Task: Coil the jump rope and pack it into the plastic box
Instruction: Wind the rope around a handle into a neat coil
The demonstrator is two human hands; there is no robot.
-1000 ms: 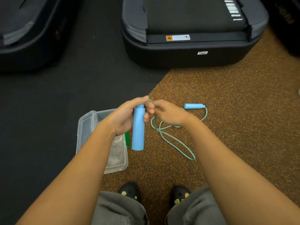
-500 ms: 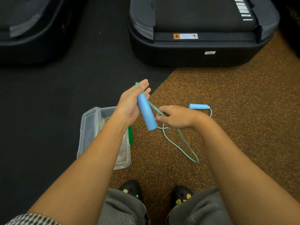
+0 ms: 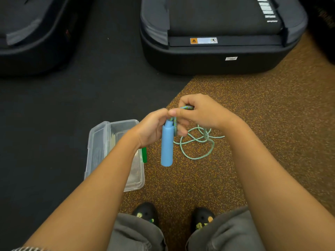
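My left hand (image 3: pixel 151 127) grips the top of a blue jump-rope handle (image 3: pixel 167 145), which hangs upright above the floor. My right hand (image 3: pixel 201 111) pinches the green rope at the handle's top, fingers touching the left hand. The remaining green rope (image 3: pixel 196 144) lies in loose loops on the speckled brown floor just right of the handle. The second handle is hidden behind my right hand. The clear plastic box (image 3: pixel 97 142) lies open on the floor under my left forearm, a green clip (image 3: pixel 144 154) on its right side.
Two black treadmill ends stand ahead: one treadmill (image 3: pixel 213 58) at upper centre-right, another treadmill (image 3: pixel 32 42) at upper left. Black matting covers the left floor, brown speckled flooring the right. My shoes (image 3: pixel 146 212) and grey-trousered knees are at the bottom.
The left hand lowered and turned the blue handle upright. The right hand rose to the handle's top with rope. The floor loops have drawn closer; the second handle went out of sight.
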